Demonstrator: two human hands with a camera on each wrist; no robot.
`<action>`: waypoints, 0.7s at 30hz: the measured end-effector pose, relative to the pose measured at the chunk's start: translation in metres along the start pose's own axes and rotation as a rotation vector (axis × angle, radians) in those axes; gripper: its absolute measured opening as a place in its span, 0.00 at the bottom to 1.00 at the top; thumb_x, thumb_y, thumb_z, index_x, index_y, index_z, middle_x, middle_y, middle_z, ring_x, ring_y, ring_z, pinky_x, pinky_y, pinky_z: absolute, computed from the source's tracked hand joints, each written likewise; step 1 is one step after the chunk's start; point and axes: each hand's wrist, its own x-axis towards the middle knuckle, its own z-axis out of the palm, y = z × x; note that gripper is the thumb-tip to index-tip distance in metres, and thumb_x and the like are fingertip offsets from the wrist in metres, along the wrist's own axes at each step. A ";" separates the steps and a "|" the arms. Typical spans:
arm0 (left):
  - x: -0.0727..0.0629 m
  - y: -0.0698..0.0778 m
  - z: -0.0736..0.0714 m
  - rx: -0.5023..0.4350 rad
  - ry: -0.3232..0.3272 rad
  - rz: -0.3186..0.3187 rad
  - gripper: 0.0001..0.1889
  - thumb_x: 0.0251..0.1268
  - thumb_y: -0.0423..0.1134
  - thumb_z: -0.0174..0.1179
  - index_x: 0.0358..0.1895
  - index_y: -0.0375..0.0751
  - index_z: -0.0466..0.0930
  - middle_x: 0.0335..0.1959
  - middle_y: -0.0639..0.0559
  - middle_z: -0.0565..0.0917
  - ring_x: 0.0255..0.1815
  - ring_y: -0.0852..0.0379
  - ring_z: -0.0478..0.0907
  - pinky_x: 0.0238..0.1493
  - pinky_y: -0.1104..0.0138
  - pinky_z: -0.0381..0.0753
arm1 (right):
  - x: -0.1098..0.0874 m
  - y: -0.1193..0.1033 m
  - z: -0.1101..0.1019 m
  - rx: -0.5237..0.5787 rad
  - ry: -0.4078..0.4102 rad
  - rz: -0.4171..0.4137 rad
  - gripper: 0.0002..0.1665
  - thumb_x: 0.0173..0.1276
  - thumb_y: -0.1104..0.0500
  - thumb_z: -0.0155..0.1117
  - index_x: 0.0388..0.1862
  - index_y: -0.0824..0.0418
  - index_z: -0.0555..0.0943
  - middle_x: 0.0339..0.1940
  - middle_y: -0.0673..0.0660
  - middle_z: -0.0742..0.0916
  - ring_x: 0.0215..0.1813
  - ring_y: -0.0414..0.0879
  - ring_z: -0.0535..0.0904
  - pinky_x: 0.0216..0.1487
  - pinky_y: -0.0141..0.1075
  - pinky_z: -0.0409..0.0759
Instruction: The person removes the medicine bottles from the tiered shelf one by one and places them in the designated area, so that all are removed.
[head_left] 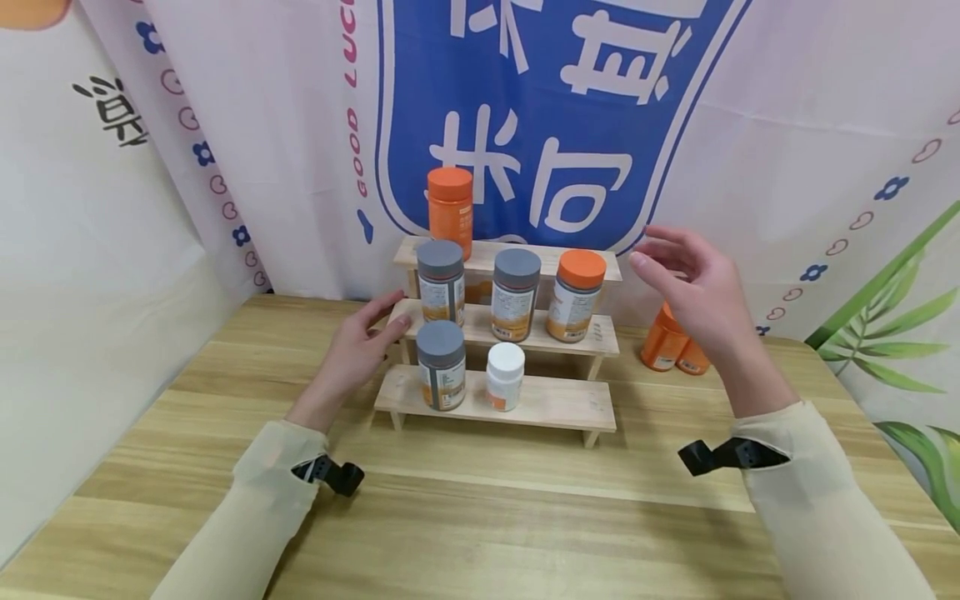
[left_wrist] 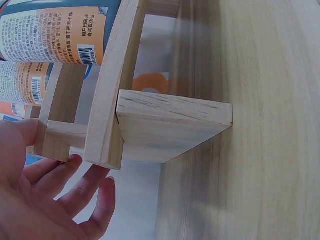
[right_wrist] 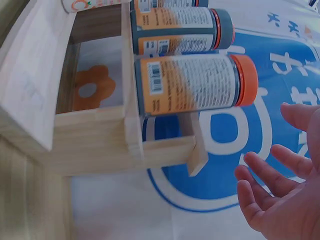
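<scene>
A three-step wooden display stand stands on the table. My left hand rests against its left end, thumb and fingertips touching the middle and upper steps in the left wrist view. In the air by the stand's right end, my right hand holds nothing, its fingers loosely bent. An orange jar stands at the top left. The middle step bears two grey-lidded jars and an orange-lidded jar. On the bottom step are a grey-lidded jar and a small white bottle.
Orange jars stand on the table behind my right hand, partly hidden by it. A printed curtain hangs behind the stand. The wooden table extends in front of the stand, between my forearms.
</scene>
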 end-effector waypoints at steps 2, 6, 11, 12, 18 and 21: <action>0.000 0.000 0.000 -0.004 -0.001 -0.001 0.32 0.86 0.51 0.52 0.85 0.45 0.60 0.86 0.41 0.62 0.86 0.41 0.58 0.80 0.43 0.65 | 0.002 -0.006 0.002 0.003 -0.006 -0.018 0.35 0.77 0.35 0.62 0.79 0.39 0.72 0.72 0.52 0.83 0.69 0.46 0.77 0.70 0.44 0.77; -0.001 0.000 0.001 -0.007 0.000 -0.005 0.32 0.86 0.51 0.52 0.85 0.45 0.60 0.86 0.41 0.62 0.86 0.41 0.58 0.80 0.43 0.66 | 0.007 -0.019 0.007 0.010 -0.019 -0.043 0.34 0.78 0.37 0.63 0.79 0.40 0.72 0.72 0.53 0.83 0.70 0.48 0.77 0.72 0.50 0.75; -0.002 -0.002 0.001 -0.002 0.001 -0.008 0.32 0.86 0.51 0.52 0.85 0.46 0.60 0.86 0.41 0.62 0.86 0.41 0.58 0.80 0.43 0.66 | 0.012 -0.033 0.016 0.011 -0.028 -0.066 0.34 0.78 0.38 0.64 0.79 0.43 0.73 0.70 0.54 0.85 0.70 0.49 0.78 0.72 0.52 0.77; -0.002 -0.002 0.001 -0.003 -0.001 -0.006 0.32 0.86 0.51 0.52 0.85 0.46 0.60 0.86 0.41 0.62 0.86 0.41 0.58 0.80 0.43 0.66 | 0.013 -0.036 0.018 0.009 -0.028 -0.073 0.34 0.78 0.38 0.64 0.78 0.43 0.73 0.70 0.54 0.85 0.69 0.49 0.78 0.72 0.51 0.77; -0.002 -0.001 0.000 -0.003 0.000 0.004 0.32 0.86 0.51 0.52 0.85 0.46 0.61 0.86 0.41 0.62 0.86 0.41 0.58 0.79 0.43 0.67 | 0.019 -0.049 0.028 0.019 -0.038 -0.094 0.35 0.78 0.38 0.64 0.79 0.44 0.72 0.71 0.54 0.84 0.69 0.49 0.77 0.71 0.53 0.76; -0.001 -0.001 0.000 -0.002 0.001 0.001 0.32 0.86 0.52 0.53 0.85 0.47 0.61 0.86 0.41 0.62 0.86 0.42 0.58 0.79 0.44 0.68 | 0.021 -0.057 0.033 0.017 -0.052 -0.098 0.35 0.77 0.37 0.64 0.79 0.43 0.72 0.71 0.53 0.84 0.71 0.49 0.77 0.72 0.55 0.76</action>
